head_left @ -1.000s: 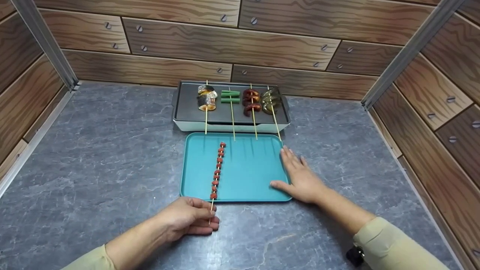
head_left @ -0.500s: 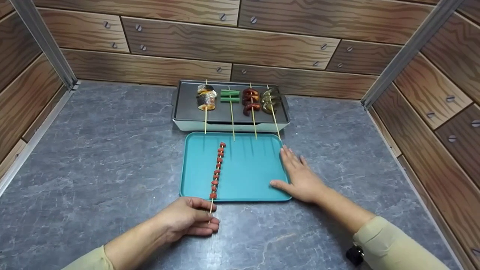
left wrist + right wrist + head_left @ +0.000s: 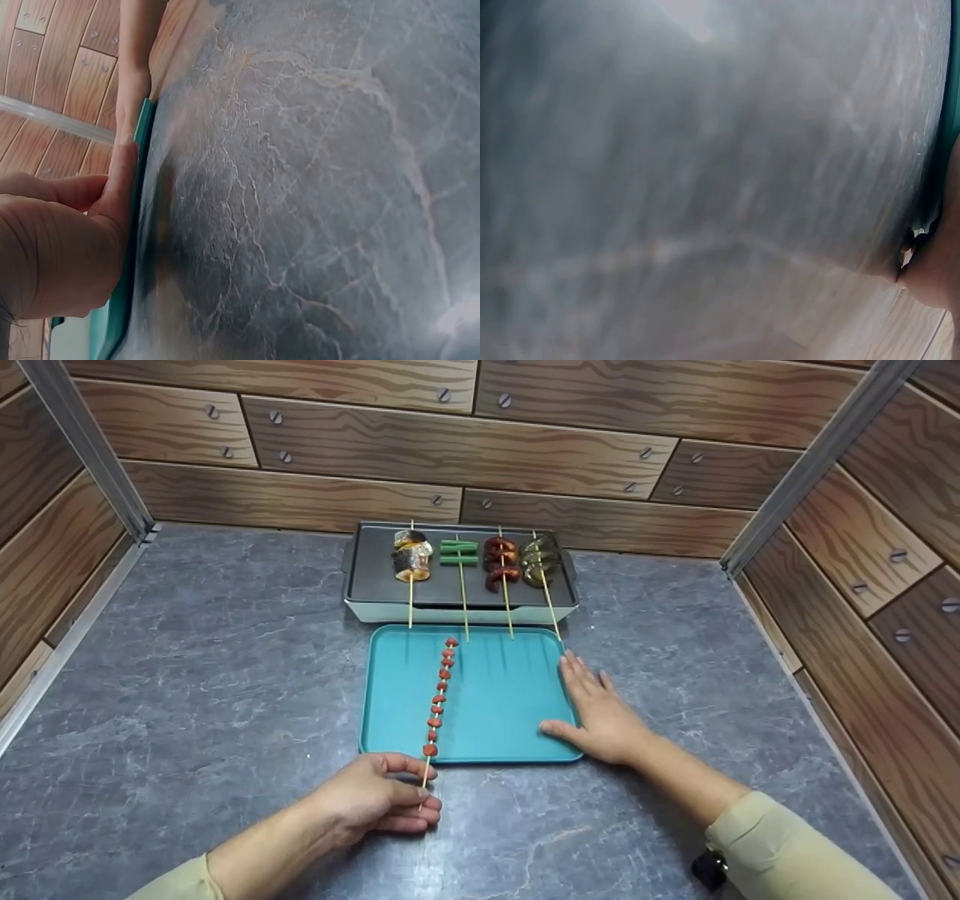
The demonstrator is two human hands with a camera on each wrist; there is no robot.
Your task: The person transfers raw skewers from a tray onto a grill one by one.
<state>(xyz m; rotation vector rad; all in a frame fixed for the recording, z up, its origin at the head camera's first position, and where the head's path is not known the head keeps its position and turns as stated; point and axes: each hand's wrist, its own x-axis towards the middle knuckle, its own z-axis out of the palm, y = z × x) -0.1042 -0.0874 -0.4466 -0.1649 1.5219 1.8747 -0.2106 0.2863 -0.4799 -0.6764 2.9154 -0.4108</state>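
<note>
My left hand (image 3: 379, 795) pinches the bare lower end of a skewer threaded with small red pieces (image 3: 439, 700), just in front of a teal tray (image 3: 502, 735). The skewer extends over the left half of that tray, its tip toward the back. At the tray's right edge lies my right hand (image 3: 604, 720), fingers straight along the rim and thumb over the tray's inside. In the left wrist view, the left hand (image 3: 67, 240) shows beside the tray's teal edge (image 3: 142, 150); the skewer cannot be made out there. Only a sliver of the right hand (image 3: 937, 262) appears in the right wrist view.
Behind the tray stands a dark grill plate (image 3: 371, 577) on a pale base. It bears a fish-like skewer (image 3: 412, 562), a green-stalk skewer (image 3: 459, 551), a dark red skewer (image 3: 501, 562) and an olive-green skewer (image 3: 540, 562). Their sticks overhang its front. Wood-patterned walls (image 3: 360, 450) surround the grey table (image 3: 225, 660).
The red skewer's far end has shifted slightly right and back, and its pieces look a little raised from the tray. The left hand keeps its pinch; the right hand stays at the rim.
</note>
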